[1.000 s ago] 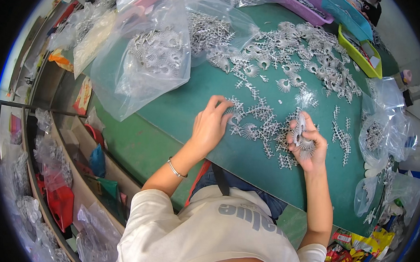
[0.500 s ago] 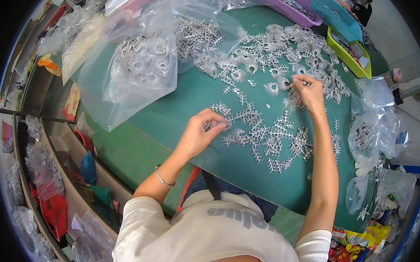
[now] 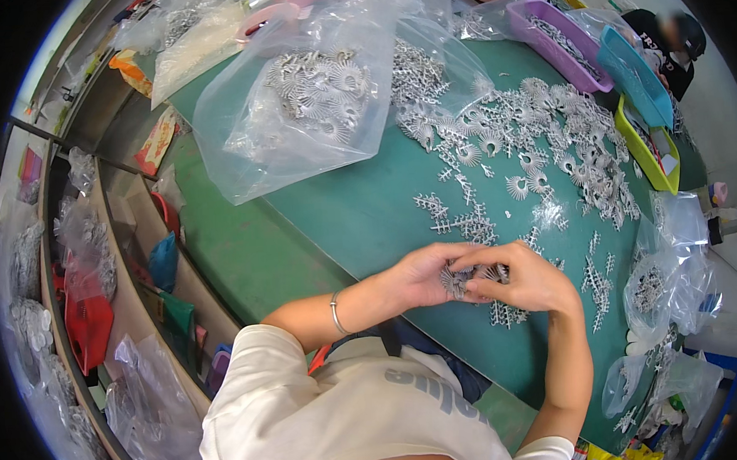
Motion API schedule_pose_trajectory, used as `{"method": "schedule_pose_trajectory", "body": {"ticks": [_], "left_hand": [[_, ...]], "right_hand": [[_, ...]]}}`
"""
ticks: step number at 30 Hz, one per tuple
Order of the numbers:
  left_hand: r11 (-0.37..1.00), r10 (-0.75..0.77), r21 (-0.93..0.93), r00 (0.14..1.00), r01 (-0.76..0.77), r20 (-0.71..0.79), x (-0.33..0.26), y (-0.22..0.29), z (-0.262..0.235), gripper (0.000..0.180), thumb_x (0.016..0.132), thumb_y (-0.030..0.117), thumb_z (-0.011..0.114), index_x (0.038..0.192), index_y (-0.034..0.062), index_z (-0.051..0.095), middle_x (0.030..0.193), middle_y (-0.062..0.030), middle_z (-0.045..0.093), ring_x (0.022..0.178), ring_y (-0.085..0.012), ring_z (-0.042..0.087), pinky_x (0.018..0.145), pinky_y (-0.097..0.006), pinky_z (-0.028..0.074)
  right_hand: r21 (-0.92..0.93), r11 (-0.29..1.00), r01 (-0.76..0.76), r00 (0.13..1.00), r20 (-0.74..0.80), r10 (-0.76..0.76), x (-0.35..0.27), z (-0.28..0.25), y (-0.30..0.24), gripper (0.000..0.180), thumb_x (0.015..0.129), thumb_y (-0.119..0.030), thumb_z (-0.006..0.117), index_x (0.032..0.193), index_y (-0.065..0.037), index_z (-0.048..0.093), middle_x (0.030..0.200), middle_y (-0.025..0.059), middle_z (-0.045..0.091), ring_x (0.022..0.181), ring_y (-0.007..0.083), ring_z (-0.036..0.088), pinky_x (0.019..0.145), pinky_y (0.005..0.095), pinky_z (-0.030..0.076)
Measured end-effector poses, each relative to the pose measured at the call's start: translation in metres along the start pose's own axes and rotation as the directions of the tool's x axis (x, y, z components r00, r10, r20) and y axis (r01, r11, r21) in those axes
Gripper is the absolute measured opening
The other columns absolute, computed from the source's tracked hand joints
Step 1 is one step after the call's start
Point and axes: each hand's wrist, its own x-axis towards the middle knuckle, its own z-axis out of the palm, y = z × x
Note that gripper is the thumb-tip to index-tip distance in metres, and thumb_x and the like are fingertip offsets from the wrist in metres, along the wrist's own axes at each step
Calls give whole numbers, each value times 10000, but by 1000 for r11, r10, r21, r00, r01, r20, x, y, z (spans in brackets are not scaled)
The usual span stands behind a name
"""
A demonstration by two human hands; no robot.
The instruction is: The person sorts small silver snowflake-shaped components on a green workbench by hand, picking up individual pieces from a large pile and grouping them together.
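Right at the middle, over the near edge of the green table (image 3: 326,211), it's a small bunch of grey fans (image 3: 455,283), held between two hands! The left hand (image 3: 425,275) curls under and around them; the right hand (image 3: 533,278) meets it, thumb and fingers pinching in on the bunch, though the fingers hide just how many.

These look light and stiff, probably plastic or thin metal, hardly slippery, but those fine ribs could well snag or bend; the solid inner curve seems the safer place to grip, rather than the rib tips.

Just beyond the hands lie branching sprigs (image 3: 474,227), loose on the green. Farther out, a big mixed pile (image 3: 590,164) sprawls; to its left, a clear bag (image 3: 236,162) with more fans inside. At the far right, purple (image 3: 572,57), blue (image 3: 640,82) and lime (image 3: 643,151) trays, and a co-worker (image 3: 648,34) beyond!
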Motion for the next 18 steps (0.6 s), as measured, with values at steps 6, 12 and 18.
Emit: {"method": "schedule_pose_trajectory", "body": {"ticks": [6,12,18], "left_hand": [[995,85,-42,996,-86,-29,-8,-14,35,385,911,273,445,1232,63,473,1165,-71,545,1059,-228,542,926,-471,429],[955,248,-108,944,-276,-217,-11,-22,51,371,891,408,467,1123,129,541,1083,-52,577,1031,-212,544,893,-392,425],[912,347,-142,910,-384,-228,-38,-3,52,302,873,357,516,1060,125,569,958,-58,587,860,-162,562,681,-285,465]], "right_hand": [[172,982,79,723,-688,63,-5,25,-30,160,698,-75,691,802,15,609,660,69,518,609,138,577,568,293,463],[-534,839,-107,651,-675,-346,21,64,-20,622,652,-350,738,1119,-3,520,931,142,508,856,288,520,722,373,411],[-539,842,12,584,-680,-443,11,51,-18,530,793,-293,628,1194,16,469,1070,171,501,987,325,486,868,393,344]]}}
